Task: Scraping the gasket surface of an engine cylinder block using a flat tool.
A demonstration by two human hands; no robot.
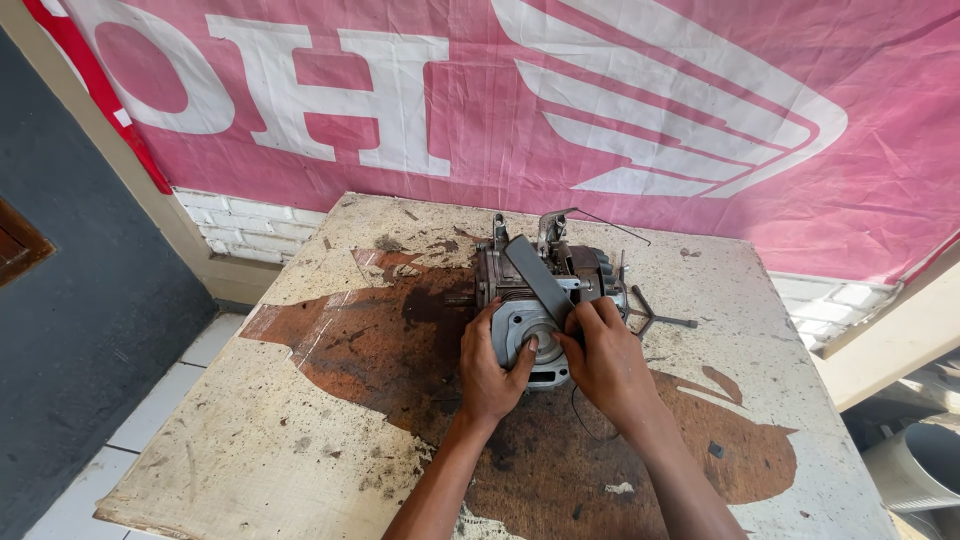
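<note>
A grimy grey engine block (520, 270) stands in the middle of a stained wooden table (300, 420). A round cylinder part (530, 345) with a bore faces me at its near side. A flat dark strip (538, 275) leans diagonally across the top. My left hand (490, 365) grips the left side of the cylinder part, thumb at the bore's edge. My right hand (605, 355) holds its right side, fingers curled over the strip's lower end.
A pink banner (600, 110) hangs on the white brick wall (250, 225) behind the table. A thin metal rod (665, 318) lies right of the engine. A pale round bin (920, 465) sits at lower right. Tiled floor (160, 400) lies to the left.
</note>
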